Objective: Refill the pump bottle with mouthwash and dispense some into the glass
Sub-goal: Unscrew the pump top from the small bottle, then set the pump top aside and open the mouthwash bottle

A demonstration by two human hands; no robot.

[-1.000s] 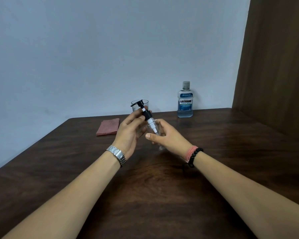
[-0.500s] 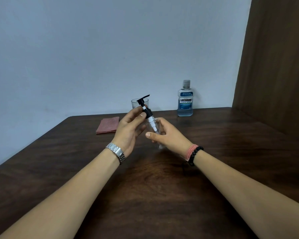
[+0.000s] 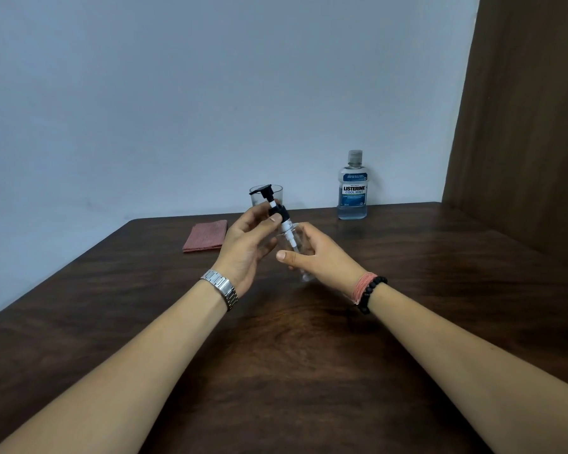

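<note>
Tabletop [image 3: 407, 290]: "LISTERINE COOL MINT" mouthwash bottle [image 3: 352, 186].

The desk [image 3: 309, 371] is dark brown wood with a streaky grain. A folded cloth [image 3: 205, 235] near the far left edge is dusty pink with a fine ribbed weave. The pump [image 3: 271, 206] has a black head and collar over a white stem, and the pump bottle [image 3: 292, 244] is clear. The glass [image 3: 266, 194] is clear too. The mouthwash bottle [image 3: 352, 188] near the far edge is clear with pale blue liquid, a blue and white label and a grey cap. The wall [image 3: 177, 93] is pale blue-grey. A wooden panel [image 3: 532, 126] at right is brown. One wrist carries a silver watch [image 3: 222, 288], the other a pink cord [image 3: 361, 286] and black beads [image 3: 371, 293].
</note>
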